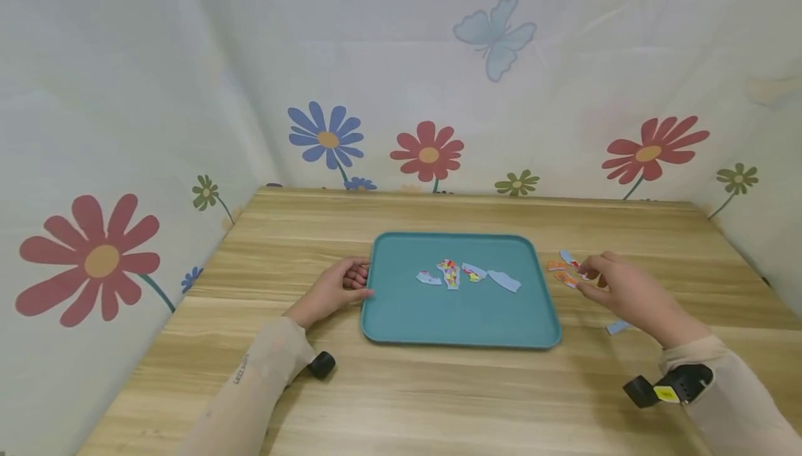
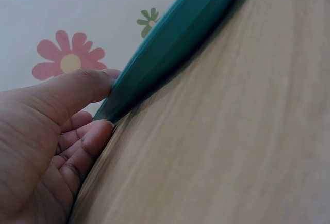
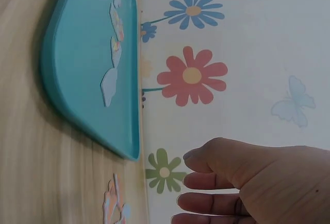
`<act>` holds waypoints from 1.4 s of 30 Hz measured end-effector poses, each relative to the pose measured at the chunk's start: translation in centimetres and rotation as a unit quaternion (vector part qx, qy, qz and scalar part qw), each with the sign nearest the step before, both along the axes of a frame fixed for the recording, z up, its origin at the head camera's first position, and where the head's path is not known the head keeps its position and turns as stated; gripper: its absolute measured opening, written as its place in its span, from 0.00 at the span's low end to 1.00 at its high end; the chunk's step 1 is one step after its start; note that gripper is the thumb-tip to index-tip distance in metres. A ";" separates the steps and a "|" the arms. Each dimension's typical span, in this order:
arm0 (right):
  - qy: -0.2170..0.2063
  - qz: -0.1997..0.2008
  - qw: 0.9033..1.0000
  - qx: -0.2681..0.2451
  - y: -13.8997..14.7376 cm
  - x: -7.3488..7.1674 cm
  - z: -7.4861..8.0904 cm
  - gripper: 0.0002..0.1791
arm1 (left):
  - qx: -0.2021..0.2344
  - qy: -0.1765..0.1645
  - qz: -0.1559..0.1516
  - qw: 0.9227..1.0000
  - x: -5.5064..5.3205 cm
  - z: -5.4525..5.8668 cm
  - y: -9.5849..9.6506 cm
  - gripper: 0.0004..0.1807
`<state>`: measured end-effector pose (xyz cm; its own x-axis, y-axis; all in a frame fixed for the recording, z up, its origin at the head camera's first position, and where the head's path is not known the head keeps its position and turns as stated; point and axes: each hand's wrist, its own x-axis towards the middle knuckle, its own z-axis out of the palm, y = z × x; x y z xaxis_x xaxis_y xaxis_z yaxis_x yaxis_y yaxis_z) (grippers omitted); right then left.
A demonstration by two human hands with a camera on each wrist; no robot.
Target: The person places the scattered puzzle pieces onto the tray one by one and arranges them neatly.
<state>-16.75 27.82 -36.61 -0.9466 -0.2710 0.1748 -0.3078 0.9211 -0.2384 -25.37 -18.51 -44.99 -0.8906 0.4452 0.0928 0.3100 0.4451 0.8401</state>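
On the teal tray [image 1: 460, 324] several flat, irregular puzzle pieces lie in a row: a pale one with small marks [image 1: 429, 278], a multicoloured one [image 1: 449, 275], one with a yellow and red patch [image 1: 474, 272] and a pale blue one [image 1: 505, 281]. My left hand [image 1: 331, 292] holds the tray's left rim, thumb on the edge and fingers beside it. Right of the tray, my right hand [image 1: 633, 296] hovers by a cluster of orange, blue and red pieces [image 1: 567, 278]. Its fingers are extended in the right wrist view, with nothing visible between them and the thumb [image 3: 198, 159].
A blue strip-like piece [image 1: 617, 327] lies on the wooden table [image 1: 438, 400], partly beneath my right forearm. Behind the table hangs a pale cloth [image 1: 388, 45] printed with flowers and a butterfly. Black devices [image 1: 686, 381] are strapped to the wrists.
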 end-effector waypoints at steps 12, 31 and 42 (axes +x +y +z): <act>-0.015 -0.025 1.000 0.009 2.9 1.2 -1.4 0.15 | -0.003 -0.002 -0.006 1.000 1.2 2.5 0.1 0.33; -0.042 -0.068 0.997 0.023 5.2 2.4 -3.0 0.23 | -0.003 0.000 -0.001 1.000 1.0 2.5 0.3 0.33; -0.058 -0.085 0.994 0.025 5.5 3.0 -4.4 0.26 | -0.006 -0.004 -0.004 1.000 1.0 2.1 0.6 0.33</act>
